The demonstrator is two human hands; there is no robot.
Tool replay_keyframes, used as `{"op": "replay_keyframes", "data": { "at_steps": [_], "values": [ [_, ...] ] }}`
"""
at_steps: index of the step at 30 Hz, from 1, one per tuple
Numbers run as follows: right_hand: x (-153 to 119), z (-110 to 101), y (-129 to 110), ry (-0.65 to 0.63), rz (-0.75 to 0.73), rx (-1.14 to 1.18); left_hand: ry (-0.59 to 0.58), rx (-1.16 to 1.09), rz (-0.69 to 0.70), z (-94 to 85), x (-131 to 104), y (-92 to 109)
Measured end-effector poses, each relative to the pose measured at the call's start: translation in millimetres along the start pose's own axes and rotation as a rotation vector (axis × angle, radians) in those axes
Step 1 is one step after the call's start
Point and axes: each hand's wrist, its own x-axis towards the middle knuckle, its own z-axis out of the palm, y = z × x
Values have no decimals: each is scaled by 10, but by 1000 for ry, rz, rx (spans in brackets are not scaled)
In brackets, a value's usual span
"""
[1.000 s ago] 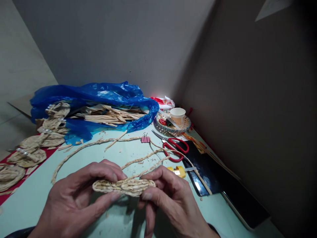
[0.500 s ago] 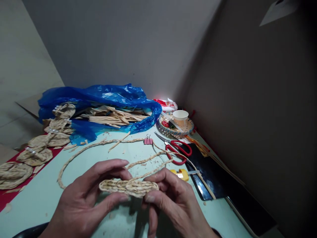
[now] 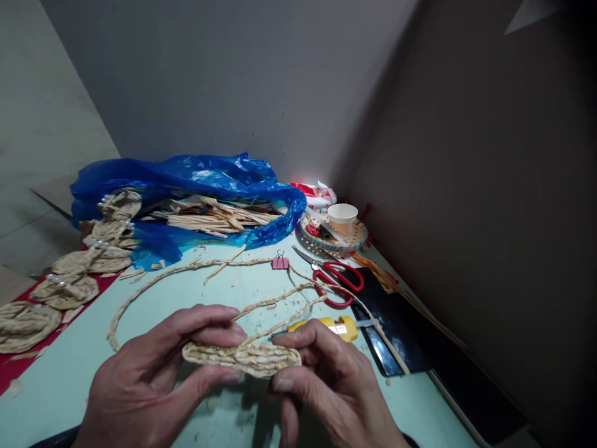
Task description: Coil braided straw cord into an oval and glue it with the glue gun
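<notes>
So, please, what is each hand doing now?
Left hand: closed on the left end of the woven straw piece, fingers above, thumb below.
Right hand: closed on its right end, also between fingers and thumb.

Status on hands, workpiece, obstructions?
Both hands, left and right, gripping coiled braid piece. Loose cord trails behind it. Red-handled scissors beyond, not touching the piece.

No words or numbers are readable from here; the white label on a yellow tool, right of lower centre, has marks too small to read.
</notes>
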Motion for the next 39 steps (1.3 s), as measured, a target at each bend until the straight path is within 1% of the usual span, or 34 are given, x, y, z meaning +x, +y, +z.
{"op": "replay_keyframes", "data": {
  "at_steps": [2, 7, 10, 11, 15, 19, 23, 27, 30, 35, 37, 39],
  "values": [
    [6, 3, 22, -33, -56, 6, 2, -14, -2, 8, -1, 9],
    [9, 2, 48, -14, 2, -22, 3, 15, 18, 14, 6, 9],
    [1, -4, 36, -25, -54, -23, 9, 66, 24, -2, 9, 7],
    [-6, -3, 24, -19, -47, -25, 14, 85, 26, -8, 10, 11],
    [-38, 11, -52, 41, 109, -51, 12, 127, 29, -21, 16, 46],
    [-44, 16, -79, 4, 57, -40, 6, 119, 15, -10, 13, 75],
    [-39, 11, -39, 19, 83, -38, 14, 150, 38, -33, 21, 50],
    [-23, -4, 43, -26, -39, -2, -13, 172, 70, -89, 45, -15],
    [-8, -18, 82, -24, -48, 5, -21, 174, 59, -94, 47, -35],
    [6, -28, 80, -20, -62, -25, -42, 43, -40, -38, 30, -28],
    [4, -25, 65, -24, -55, -38, -48, 17, -43, -23, 27, -35],
    [2, -27, 47, -10, -60, -75, -59, 10, -13, -14, 23, -40]
  ]
}}
